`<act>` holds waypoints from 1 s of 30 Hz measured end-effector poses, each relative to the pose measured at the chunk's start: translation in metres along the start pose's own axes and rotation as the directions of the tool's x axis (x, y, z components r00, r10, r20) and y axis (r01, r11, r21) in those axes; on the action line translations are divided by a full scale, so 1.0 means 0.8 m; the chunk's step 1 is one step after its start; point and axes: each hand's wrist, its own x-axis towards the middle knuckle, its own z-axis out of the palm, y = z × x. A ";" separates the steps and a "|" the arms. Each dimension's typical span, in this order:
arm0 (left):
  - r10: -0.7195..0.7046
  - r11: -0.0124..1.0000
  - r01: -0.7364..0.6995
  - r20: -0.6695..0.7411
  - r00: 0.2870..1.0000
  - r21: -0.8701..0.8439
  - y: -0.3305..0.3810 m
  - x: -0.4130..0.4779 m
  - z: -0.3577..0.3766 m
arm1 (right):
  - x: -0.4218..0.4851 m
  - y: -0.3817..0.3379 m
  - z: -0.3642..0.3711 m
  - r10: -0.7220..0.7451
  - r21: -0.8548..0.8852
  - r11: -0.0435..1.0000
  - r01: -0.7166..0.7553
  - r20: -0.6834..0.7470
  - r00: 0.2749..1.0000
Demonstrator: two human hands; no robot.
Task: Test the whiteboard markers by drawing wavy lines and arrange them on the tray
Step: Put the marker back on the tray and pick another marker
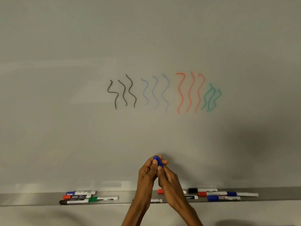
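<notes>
Both my hands meet in front of the whiteboard [65, 111], just above the tray [32, 199]. My left hand [146, 173] and my right hand [167, 178] together grip a blue marker [158, 161]; only its blue cap end shows between the fingertips, the body is hidden. On the board are black [122, 92], pale blue [155, 92], red [189, 92] and green wavy lines [211, 98].
On the tray's left lie a blue-capped [80, 192], a red-capped [76, 196], a black-capped [73, 201] and a green-capped marker [104, 198]. On the right lie several more, among them a black-capped [202, 190] and a blue-capped marker [223, 198]. A white marker piece [156, 200] sits under my wrists.
</notes>
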 end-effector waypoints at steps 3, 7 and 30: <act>-0.010 0.999 0.009 -0.015 1.000 -0.040 0.006 -0.002 0.010 | -0.002 -0.008 0.002 0.009 -0.001 1.000 -0.009 -0.076 0.997; -0.022 0.994 0.017 -0.047 0.999 -0.106 0.016 -0.005 0.018 | -0.004 -0.022 0.001 -0.008 0.002 1.000 0.008 -0.123 0.992; -0.009 0.956 -0.009 -0.059 0.998 -0.293 0.043 -0.033 0.016 | -0.024 -0.074 -0.008 0.036 -0.126 0.992 -0.024 0.086 0.996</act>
